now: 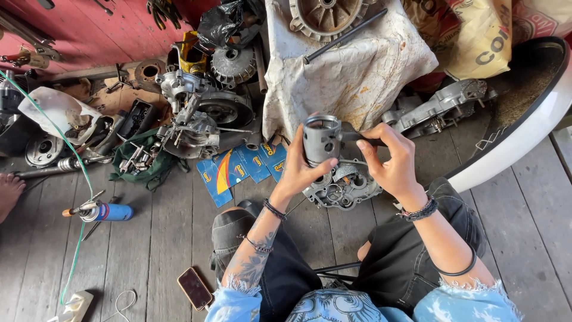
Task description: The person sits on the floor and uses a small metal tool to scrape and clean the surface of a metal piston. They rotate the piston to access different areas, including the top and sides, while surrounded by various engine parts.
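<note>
Frayed blue sleeves and dark trousers fill the bottom of the view, where the person sits on a wooden plank floor (pixel 155 238) with the knees spread. Just beside the left knee lies a phone (pixel 195 288) with its dark screen up. Both forearms rise from the lap, with bead bracelets on the wrists. At chest height, the left hand (pixel 302 172) wraps its fingers and thumb firmly around a grey metal cylinder (pixel 321 139), which stands upright with the open end turned toward the camera. Touching the right side of this cylinder, the right hand (pixel 390 161) pinches a thin dark tool (pixel 356 137) between thumb and fingertips; what kind of tool it is cannot be told. Directly under the hands, on the floor, rests a grey engine case (pixel 342 189) with round holes. Some blue packets (pixel 241 167) lie near it to the left. Further left there are a green cloth (pixel 143 173) with bolts, several engine parts, and a blue gas torch (pixel 104 211). Behind the hands hangs a dirty white cloth (pixel 351 77).
</note>
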